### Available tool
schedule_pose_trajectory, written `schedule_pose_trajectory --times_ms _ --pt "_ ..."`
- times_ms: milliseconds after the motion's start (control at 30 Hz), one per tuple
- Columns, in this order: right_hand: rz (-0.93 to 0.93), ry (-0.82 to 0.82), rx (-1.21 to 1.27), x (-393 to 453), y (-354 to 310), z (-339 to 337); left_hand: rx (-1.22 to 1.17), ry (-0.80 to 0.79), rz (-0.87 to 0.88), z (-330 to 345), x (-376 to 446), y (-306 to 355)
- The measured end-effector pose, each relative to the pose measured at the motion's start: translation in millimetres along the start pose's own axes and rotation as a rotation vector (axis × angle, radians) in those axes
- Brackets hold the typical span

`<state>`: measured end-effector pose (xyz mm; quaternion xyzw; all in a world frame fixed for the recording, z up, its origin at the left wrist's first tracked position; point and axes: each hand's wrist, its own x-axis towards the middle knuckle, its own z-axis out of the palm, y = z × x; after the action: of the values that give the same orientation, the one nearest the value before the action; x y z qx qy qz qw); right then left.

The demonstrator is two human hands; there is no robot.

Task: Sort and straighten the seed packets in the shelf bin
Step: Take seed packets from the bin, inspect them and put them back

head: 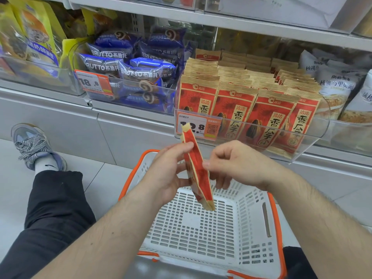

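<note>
A person crouches before a store shelf, holding one red seed packet edge-on above a white basket with an orange rim that sits on the floor. The left hand wraps its fingers and thumb around the packet's left face, and the right hand pinches its right edge between curled fingers. The packet tilts, its top end leaning left and its bottom end hanging over the basket. Just beyond the hands, at the front edge of the shelf, a clear bin holds rows of matching red packets standing upright, with a price tag at its front left corner. The front row leans a little to the right. To the left sits a bin of blue bread packs; white bags sit on the right. The likely risks: the packet could slip from the light pinch and drop into the basket, or, pushed into the tightly packed rows, it could buckle or tip the leaning front packets further askew.
</note>
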<state>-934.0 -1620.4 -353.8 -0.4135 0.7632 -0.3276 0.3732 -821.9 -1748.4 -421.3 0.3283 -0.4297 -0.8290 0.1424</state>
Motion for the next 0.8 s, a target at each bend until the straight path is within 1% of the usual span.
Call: schedule_pose_trajectory --times_ms 67,133,267,533,667,733,800 --pt "0.062 -0.155 -0.123 -2 1 0 -0.025 0.059 0.006 -3 2 1" --pt "0.071 -0.22 -0.19 -2 2 1 -0.028 0.079 0.019 -4 2 2" --pt "0.031 -0.237 -0.223 -2 3 1 -0.03 0.092 0.036 -3 -1 4" --pt "-0.003 -0.279 -0.157 -1 11 -2 -0.022 0.062 0.032 2 -4 6" --pt "-0.012 -0.255 -0.064 0 12 -4 -0.045 0.039 0.044 2 -7 8" --pt "-0.005 -0.18 0.005 2 13 -5 -0.099 0.013 0.037 1 -7 8" --pt "0.035 -0.046 0.092 7 18 -5 -0.138 -0.027 0.038 -1 -7 7"
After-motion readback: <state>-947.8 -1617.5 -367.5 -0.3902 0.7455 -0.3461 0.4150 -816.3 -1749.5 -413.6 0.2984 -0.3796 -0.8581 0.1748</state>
